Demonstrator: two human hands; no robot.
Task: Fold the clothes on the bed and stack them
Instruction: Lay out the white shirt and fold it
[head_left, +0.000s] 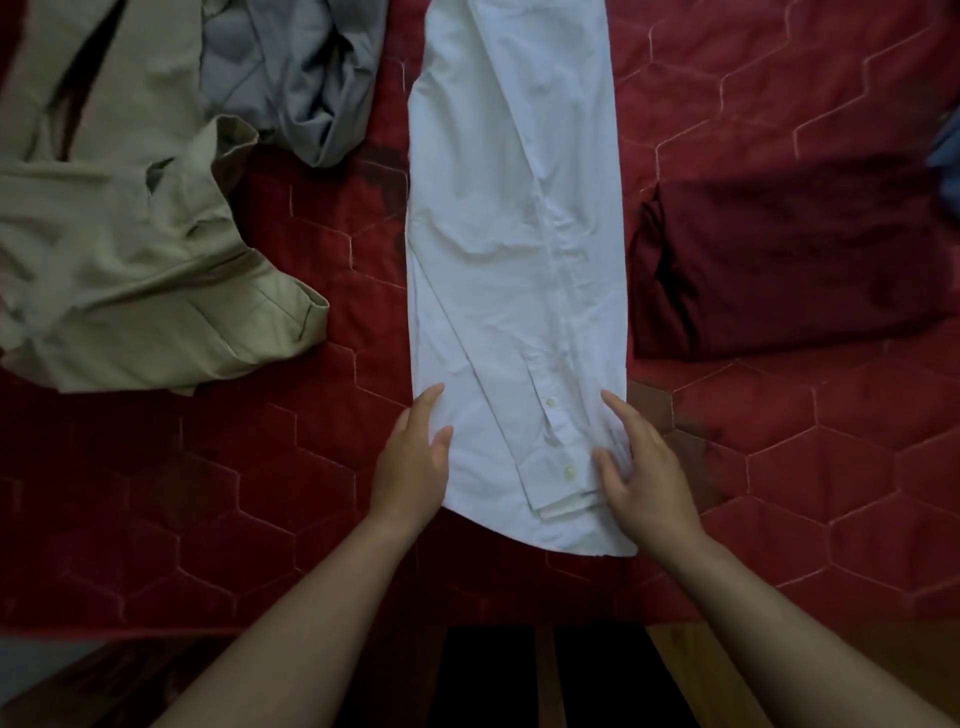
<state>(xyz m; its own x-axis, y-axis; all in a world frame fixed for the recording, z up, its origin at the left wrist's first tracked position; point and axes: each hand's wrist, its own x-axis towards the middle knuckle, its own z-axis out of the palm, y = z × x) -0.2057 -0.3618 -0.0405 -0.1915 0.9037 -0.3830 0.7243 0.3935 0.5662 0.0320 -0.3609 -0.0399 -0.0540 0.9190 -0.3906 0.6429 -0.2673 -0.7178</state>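
Head view. White shirt (514, 234), folded lengthwise into a strip, lies on the bed (260, 467) between the hands. Left hand (415, 467) and right hand (641, 478) rest flat-fingered at its near edges, grasping nothing. Likely next move: pinch the hem and fold it crosswise, away from the body.

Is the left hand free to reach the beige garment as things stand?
Probably yes: the left hand lies open at the edge of the white shirt, holding nothing, and only red bedspread lies between it and the beige garment.
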